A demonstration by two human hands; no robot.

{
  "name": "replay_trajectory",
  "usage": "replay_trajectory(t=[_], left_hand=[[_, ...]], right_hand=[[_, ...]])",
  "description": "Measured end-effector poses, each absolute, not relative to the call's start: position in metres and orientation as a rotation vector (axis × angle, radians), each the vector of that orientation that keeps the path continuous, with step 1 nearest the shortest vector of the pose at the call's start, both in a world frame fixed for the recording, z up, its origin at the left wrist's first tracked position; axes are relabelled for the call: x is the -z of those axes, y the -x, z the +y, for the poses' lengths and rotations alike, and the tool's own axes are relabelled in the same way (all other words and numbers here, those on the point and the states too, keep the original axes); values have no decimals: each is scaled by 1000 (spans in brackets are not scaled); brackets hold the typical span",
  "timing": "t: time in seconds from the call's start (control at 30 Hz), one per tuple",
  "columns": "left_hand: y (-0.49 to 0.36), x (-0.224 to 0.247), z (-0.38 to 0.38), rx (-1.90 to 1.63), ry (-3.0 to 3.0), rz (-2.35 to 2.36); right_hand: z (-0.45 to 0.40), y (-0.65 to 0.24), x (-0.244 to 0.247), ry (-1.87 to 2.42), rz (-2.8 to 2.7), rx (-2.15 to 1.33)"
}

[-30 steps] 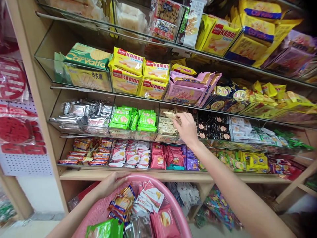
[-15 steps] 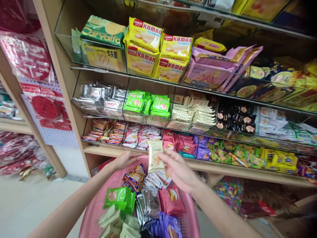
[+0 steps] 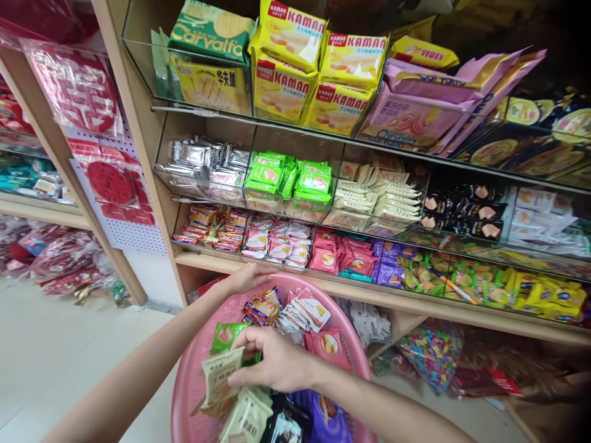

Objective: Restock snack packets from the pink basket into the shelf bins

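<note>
Cream packet: this one (image 3: pixel 220 376) stands tilted at the right hand's thumb and fingertips, low inside the basket; half a second ago it was raised above the basket's far part.
Right hand: this hand (image 3: pixel 277 363) has come down and toward the left forearm, thumb and fingers at the packet's edge; whether they still pinch it or have let go, I cannot tell.
Left hand: this one (image 3: pixel 252 278) grasps the far rim of the pink basket (image 3: pixel 357 347), as in both earlier views.
Under the right hand: more cream packets (image 3: pixel 247 415), with black packets (image 3: pixel 286 421) and purple packets (image 3: pixel 330 418) beside them, partly covered.
Beyond the right hand: green packets (image 3: pixel 226 335) behind its fingers, orange packets (image 3: pixel 263 306) and white packets (image 3: pixel 307 311) farther off, red packets (image 3: pixel 329 346) just past the wrist.
Shelves: beyond both hands, the shelf unit (image 3: pixel 406 301) holds rows of snacks, its cream stack (image 3: pixel 397 197) now well apart from the right hand, which was at that compartment a second ago.
</note>
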State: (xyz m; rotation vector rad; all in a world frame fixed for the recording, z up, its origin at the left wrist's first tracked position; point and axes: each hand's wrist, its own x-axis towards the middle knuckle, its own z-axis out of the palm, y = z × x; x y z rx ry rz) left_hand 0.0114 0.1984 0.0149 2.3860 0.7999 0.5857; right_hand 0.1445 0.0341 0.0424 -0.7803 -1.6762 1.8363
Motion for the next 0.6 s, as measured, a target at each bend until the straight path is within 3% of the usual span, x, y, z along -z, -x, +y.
replay_trajectory(t=[0.27, 0.6], left_hand=[[-11, -18, 197, -568, -2368, 810], [-11, -11, 204, -582, -2380, 816]], right_hand=[[33, -133, -25, 814, -2075, -1543], [18, -130, -15, 923, -2525, -866]])
